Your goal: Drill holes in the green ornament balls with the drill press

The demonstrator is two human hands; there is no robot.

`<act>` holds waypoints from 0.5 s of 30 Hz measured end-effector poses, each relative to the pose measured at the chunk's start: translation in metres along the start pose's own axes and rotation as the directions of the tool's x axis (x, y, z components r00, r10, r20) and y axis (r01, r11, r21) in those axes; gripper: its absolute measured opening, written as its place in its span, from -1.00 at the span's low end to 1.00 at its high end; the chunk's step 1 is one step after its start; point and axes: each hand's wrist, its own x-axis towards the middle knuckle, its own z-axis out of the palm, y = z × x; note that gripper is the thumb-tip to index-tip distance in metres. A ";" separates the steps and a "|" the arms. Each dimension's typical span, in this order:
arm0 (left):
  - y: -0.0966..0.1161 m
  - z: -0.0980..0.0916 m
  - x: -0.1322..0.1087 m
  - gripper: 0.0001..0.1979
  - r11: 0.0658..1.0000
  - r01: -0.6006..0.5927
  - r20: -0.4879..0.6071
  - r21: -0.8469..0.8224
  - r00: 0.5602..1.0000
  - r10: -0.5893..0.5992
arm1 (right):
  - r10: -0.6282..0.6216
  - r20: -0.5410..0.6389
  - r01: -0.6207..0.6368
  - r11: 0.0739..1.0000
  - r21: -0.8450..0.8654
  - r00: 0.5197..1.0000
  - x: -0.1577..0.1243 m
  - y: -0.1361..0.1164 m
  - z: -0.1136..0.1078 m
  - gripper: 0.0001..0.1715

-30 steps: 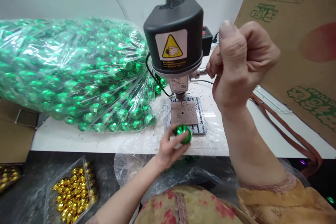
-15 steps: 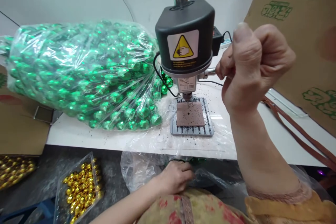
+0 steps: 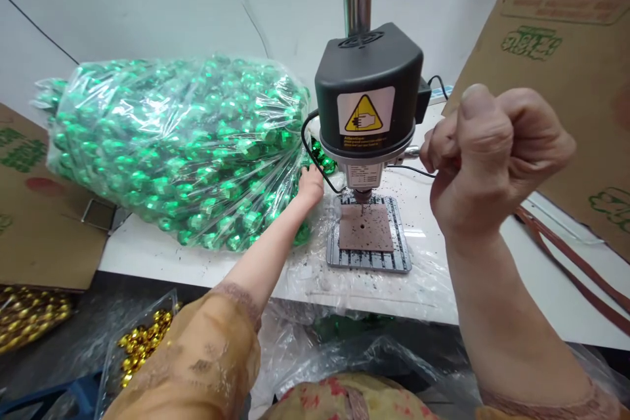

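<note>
My right hand (image 3: 492, 157) is closed around the feed lever (image 3: 409, 153) of a small bench drill press (image 3: 369, 95), at the right of its black motor housing. My left hand (image 3: 311, 185) reaches to the gathered mouth of a large clear plastic bag (image 3: 182, 151) full of shiny green faceted balls. Some loose green balls (image 3: 325, 161) lie just beyond its fingers, whose tips are hidden. Under the drill chuck (image 3: 363, 195), a brown square pad (image 3: 367, 228) with a dark hole rests on the slotted metal base (image 3: 369, 261).
Dark shavings lie around the base. A clear tray (image 3: 142, 348) of gold balls stands low at the left, near a bag of gold balls (image 3: 32, 318). Cardboard boxes (image 3: 34, 203) flank the white table (image 3: 147, 262). Brown straps (image 3: 571, 262) lie at the right. Clear plastic sheeting (image 3: 354, 354) hangs over the front edge.
My left hand has moved up from my lap at the table's front edge to the bag's mouth beside the green balls. My right hand stays on the lever. The camera view has shifted slightly.
</note>
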 end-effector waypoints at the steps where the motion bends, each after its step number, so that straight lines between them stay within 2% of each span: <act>1: -0.002 0.005 0.003 -0.76 1.000 0.031 0.011 0.005 0.999 -0.031 | -0.008 0.007 0.008 1.000 0.008 1.000 0.000 0.000 0.000 -0.47; 3: -0.005 0.007 0.004 -0.76 0.997 0.079 0.041 0.005 0.996 -0.080 | -0.017 0.028 0.016 0.999 0.032 0.999 0.000 0.000 0.000 -0.48; 6: -0.009 -0.003 -0.003 -0.66 0.995 0.097 0.044 -0.027 0.994 -0.095 | -0.024 0.039 0.022 0.999 0.039 0.999 0.000 -0.001 0.001 -0.48; 9: -0.009 -0.025 -0.024 -0.59 0.949 0.114 -0.023 -0.293 0.992 -0.126 | -0.023 0.031 0.022 0.999 0.030 0.999 -0.001 -0.001 0.001 -0.46; 10: -0.007 -0.033 -0.033 -0.58 0.895 0.131 -0.023 -0.427 0.988 -0.155 | -0.025 0.026 0.024 0.999 0.030 0.999 -0.001 -0.001 0.001 -0.46; 12: -0.001 -0.049 -0.055 -0.53 0.723 0.195 0.043 -0.663 0.974 -0.223 | -0.023 0.020 0.023 0.999 0.032 1.000 -0.002 -0.001 0.000 -0.47; 15: 0.011 -0.064 -0.088 -0.45 0.417 0.312 0.191 -0.853 0.932 -0.307 | 0.004 0.022 -0.004 1.000 0.022 1.000 -0.003 -0.001 -0.001 -0.47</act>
